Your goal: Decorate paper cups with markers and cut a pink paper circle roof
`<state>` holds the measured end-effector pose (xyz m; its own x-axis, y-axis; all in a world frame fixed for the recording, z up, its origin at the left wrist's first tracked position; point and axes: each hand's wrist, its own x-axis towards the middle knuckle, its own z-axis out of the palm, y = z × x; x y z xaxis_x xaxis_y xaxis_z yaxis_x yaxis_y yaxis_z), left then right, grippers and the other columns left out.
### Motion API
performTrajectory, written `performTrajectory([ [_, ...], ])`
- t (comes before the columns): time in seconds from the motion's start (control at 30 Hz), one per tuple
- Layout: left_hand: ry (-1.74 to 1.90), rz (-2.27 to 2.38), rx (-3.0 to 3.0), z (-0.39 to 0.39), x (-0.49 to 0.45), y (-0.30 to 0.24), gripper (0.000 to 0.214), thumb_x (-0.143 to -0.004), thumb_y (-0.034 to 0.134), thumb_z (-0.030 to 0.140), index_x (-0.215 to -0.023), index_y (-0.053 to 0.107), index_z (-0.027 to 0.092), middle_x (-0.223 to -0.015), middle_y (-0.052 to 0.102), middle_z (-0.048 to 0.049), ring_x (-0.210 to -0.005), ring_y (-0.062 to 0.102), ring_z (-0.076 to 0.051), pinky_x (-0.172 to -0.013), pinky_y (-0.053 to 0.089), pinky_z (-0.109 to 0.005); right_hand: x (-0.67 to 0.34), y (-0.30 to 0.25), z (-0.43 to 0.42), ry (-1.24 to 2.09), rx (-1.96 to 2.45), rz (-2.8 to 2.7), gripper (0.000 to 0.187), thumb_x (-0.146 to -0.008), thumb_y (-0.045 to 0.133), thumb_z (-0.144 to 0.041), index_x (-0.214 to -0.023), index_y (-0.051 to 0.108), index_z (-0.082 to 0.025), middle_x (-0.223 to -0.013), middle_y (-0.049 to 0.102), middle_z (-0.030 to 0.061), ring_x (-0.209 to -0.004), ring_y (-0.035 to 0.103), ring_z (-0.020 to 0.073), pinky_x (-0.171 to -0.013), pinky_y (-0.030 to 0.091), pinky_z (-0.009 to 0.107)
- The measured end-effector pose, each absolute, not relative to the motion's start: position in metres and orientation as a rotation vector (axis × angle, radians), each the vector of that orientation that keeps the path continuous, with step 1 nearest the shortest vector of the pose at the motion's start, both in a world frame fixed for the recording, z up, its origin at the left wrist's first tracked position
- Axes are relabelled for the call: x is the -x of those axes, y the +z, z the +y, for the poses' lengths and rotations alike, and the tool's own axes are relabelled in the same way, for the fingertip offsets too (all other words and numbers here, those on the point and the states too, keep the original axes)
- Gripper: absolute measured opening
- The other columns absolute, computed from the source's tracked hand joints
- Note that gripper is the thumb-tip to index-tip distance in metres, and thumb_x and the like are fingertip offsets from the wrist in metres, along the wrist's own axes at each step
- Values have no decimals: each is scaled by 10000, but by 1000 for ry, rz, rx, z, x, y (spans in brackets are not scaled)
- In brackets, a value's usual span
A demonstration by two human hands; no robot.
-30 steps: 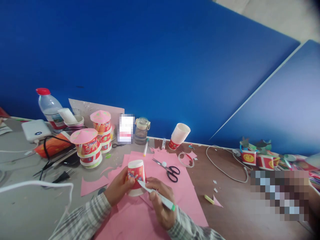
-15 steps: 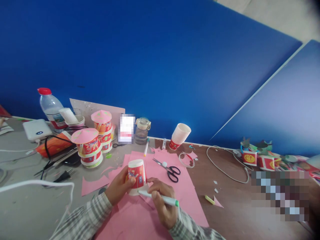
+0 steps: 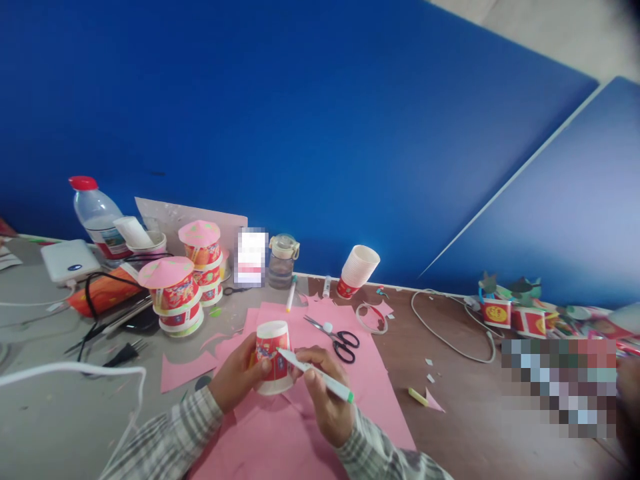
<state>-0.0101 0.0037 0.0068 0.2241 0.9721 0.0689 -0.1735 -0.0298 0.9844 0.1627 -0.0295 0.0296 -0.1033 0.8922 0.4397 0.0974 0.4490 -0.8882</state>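
Observation:
My left hand (image 3: 245, 370) is closed around the left side of a red and white printed paper cup (image 3: 273, 375), which is held upside down above pink paper (image 3: 300, 443). In my right hand (image 3: 327, 400) is a white marker with a green end (image 3: 337, 385), gripped like a pen. Its tip points at the red printed side of the cup and appears to touch it. Fingers of my right hand are close to the cup's right side. Black-handled scissors (image 3: 345, 343) lie on the pink paper, just beyond my right hand.
On the left stand stacked cups with pink cone roofs (image 3: 167, 273), a bottle (image 3: 97, 213), a power bank (image 3: 70, 260) and cables. A glass jar (image 3: 283, 263) and nested paper cups (image 3: 360, 267) stand by the blue partition (image 3: 300, 133). Decorated cups (image 3: 497, 312) sit at right.
The marker's tip has moved up from the cup's white lower rim to its red printed side. My left hand keeps its hold on the cup.

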Motion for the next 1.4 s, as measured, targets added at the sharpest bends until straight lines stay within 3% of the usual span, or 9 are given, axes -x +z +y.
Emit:
performTrajectory([
  [1.1, 1139, 794, -1100, 6, 16, 4, 479, -511, 679, 441, -914, 602, 193, -788, 700, -66, -768, 593, -301, -674, 478, -425, -169, 28, -22, 704, 1007, -1445, 239, -813, 502, -362, -807, 668, -189, -582, 656, 0, -525, 618, 173, -499, 494, 229],
  [1.4, 1123, 775, -1087, 7, 17, 1, 516, -514, 674, 449, -959, 587, 201, -815, 700, -71, -767, 594, -303, -646, 485, -409, -169, 29, -20, 707, 1033, -1436, 340, -813, 471, -461, -786, 664, -182, -586, 652, 5, -532, 622, 166, -494, 501, 223],
])
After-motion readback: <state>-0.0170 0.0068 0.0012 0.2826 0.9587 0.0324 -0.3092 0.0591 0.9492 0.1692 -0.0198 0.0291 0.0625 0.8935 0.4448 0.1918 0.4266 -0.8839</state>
